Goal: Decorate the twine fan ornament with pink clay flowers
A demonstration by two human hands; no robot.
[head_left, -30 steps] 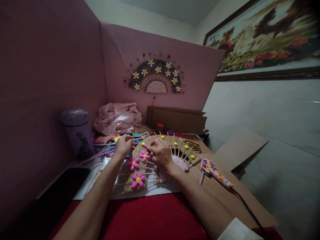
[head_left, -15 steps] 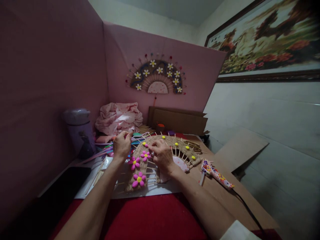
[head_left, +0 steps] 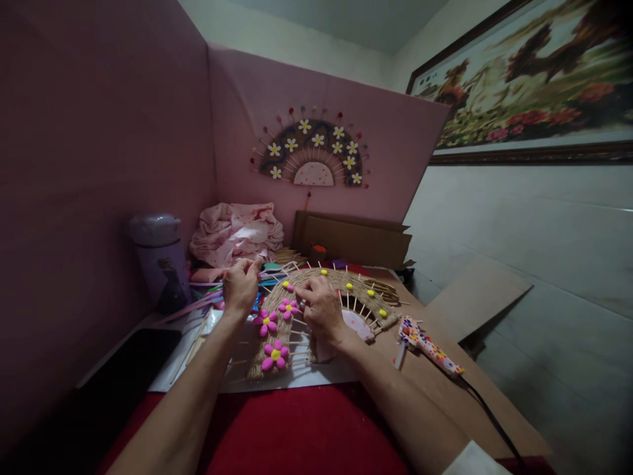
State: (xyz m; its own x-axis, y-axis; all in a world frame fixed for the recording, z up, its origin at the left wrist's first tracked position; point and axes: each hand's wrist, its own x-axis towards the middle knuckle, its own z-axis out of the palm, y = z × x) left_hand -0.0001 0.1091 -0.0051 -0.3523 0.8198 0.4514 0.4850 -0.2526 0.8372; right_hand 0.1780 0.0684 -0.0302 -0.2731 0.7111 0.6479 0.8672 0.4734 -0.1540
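Observation:
A fan-shaped craft (head_left: 270,300) wrapped in twine, with thin sticks through it, lies on the table. Pink petal flowers (head_left: 275,355) with yellow centres sit on its left part, and bare yellow dots (head_left: 349,286) follow along the arch. My right hand (head_left: 320,307) is closed, its fingertips at a small pink petal (head_left: 290,289) beside the upper-left yellow dot. Over the fan's left side, my left hand (head_left: 241,288) is raised in a pinch; what it holds, if anything, is too small to make out.
A flowered glue gun (head_left: 430,346) with a black cord lies at right. On the left are a purple bottle (head_left: 161,264) and a dark flat panel (head_left: 133,356). Crumpled pink cloth (head_left: 235,231) and cardboard (head_left: 353,237) stand behind. A finished fan (head_left: 314,148) hangs on the pink board.
Both hands stay almost in place, the right fingertips still by the small pink petal. The whole view shifts very slightly.

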